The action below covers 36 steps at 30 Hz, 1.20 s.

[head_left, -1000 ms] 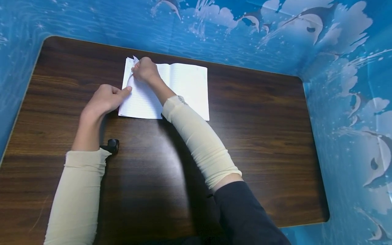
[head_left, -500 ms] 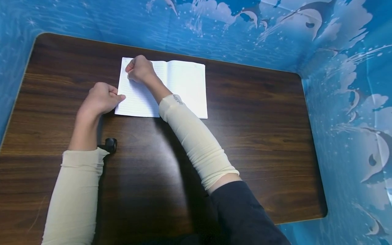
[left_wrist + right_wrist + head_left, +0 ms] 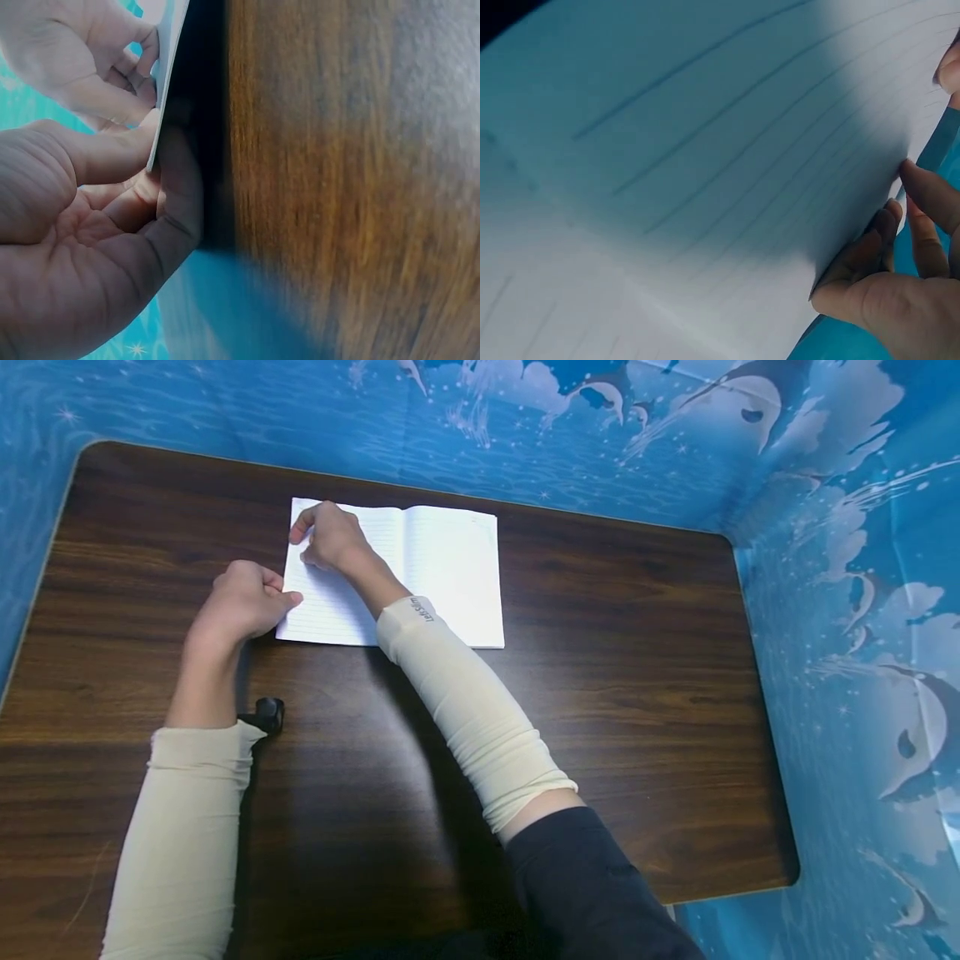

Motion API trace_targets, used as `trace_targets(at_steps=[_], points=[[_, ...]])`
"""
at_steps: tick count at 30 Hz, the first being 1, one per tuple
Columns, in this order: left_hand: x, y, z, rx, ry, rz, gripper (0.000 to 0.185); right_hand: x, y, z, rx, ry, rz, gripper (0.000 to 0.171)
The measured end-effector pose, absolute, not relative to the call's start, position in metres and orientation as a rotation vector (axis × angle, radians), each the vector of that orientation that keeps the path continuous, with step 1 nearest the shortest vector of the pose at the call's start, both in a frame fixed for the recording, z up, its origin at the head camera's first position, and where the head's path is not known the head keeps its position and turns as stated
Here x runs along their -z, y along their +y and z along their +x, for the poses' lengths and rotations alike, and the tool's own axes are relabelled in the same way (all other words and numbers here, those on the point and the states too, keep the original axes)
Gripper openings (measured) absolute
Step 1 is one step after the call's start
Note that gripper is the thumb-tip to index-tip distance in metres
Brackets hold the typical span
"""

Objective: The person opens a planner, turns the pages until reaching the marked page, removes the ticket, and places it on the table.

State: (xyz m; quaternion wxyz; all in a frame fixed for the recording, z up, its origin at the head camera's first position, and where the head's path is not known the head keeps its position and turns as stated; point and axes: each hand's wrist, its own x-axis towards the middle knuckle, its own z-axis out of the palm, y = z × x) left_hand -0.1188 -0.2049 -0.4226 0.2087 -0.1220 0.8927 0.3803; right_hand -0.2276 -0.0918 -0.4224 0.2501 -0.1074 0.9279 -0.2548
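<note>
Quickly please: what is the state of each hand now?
Left hand: curled, thumb pressing the notebook's left edge.
Right hand: fingers curled at the left page's top corner.

We see a dark wooden table (image 3: pixel 600 693) with rounded corners. On it lie an open lined notebook (image 3: pixel 450 568) toward the far edge and a small black object (image 3: pixel 270 713) nearer us.

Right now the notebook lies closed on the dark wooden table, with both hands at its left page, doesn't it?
Not quite: the notebook lies open, its lined pages spread flat, as the head view shows. The rest holds: it rests on the dark wooden table, the right hand on the left page near its top corner and the left hand at that page's outer edge.
</note>
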Motion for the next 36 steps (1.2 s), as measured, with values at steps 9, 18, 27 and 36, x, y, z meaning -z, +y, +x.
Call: trace_targets(at_steps=[9,18,27,36], points=[[0.421,-0.203,-0.117,-1.035,2.514,-0.368,0.046,0.424,-0.083,-0.222,0.665,2.520,-0.350,0.027],[0.423,-0.205,-0.118,-1.023,2.522,-0.374,0.047,0.422,-0.073,-0.224,0.731,2.533,-0.352,0.015],[0.420,-0.205,-0.117,-1.018,2.507,-0.368,0.048,0.402,-0.054,-0.233,0.776,2.463,-0.293,0.016],[0.422,-0.207,-0.117,-1.028,2.473,-0.374,0.052,0.364,-0.005,-0.256,0.711,2.480,-0.207,0.015]])
